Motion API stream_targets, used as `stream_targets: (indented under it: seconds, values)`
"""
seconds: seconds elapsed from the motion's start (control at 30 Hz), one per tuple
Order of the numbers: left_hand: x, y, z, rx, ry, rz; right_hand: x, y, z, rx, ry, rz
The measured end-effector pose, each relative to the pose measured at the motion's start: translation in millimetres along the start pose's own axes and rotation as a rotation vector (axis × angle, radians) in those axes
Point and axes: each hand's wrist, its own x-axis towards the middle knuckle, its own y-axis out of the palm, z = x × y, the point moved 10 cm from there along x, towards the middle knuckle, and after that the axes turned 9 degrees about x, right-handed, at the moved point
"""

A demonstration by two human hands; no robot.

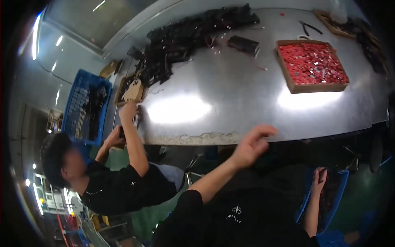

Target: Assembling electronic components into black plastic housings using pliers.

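Note:
My left hand (254, 146) is raised in front of the metal table's near edge, fingers partly stretched out and apart, slightly blurred, with nothing seen in it. Lower down at the right, my right hand (319, 179) is over a blue bin (340, 197) beside me. Its fingers look drawn together, and whatever they may hold is too dark and small to name. Dark contents show dimly inside that bin. On the table, beyond my left hand, sits a shallow cardboard box (319, 88) full of small red pieces with shiny metal bits.
A long pile of black parts with wires (177, 45) covers the metal table's (230, 103) back left. One black part (243, 44) lies apart. Pliers (309, 29) rest behind the red pieces. At left, a co-worker (123, 185) handles something near a small box; a blue crate (84, 107) stands beyond.

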Motion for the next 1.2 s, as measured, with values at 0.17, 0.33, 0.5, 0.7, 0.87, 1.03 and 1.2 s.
stream_targets:
  seconds: [0.17, 0.33, 0.5, 0.7, 0.87, 1.03, 1.2]
  values:
    - [34.5, -150.4, 3.8, -1.444, 0.037, -0.538, -9.7, 165.2, 143.3, -0.202, -0.448, 0.555]
    - [48.5, -290.8, -51.4, -1.536, 0.452, -0.750, -40.9, 274.8, 167.3, -0.110, -0.449, 0.816]
    - [86.5, -247.7, -150.5, -1.649, 0.492, -0.448, -114.4, 361.6, 186.0, 0.020, -0.381, 1.257]
    - [124.9, -194.0, -149.3, -1.774, 0.300, -0.356, -172.1, 419.9, 224.0, 0.422, -0.603, 1.380]
    - [133.6, -190.2, -155.5, -1.799, 0.265, -0.268, -179.8, 401.6, 210.9, 0.332, -0.701, 1.355]
    - [140.4, -180.5, -156.7, -1.827, 0.208, -0.213, -166.7, 365.1, 195.3, 0.248, -0.789, 1.457]
    - [155.4, -166.3, -150.1, -1.854, 0.147, -0.152, -140.6, 352.0, 206.0, 0.269, -0.778, 1.313]
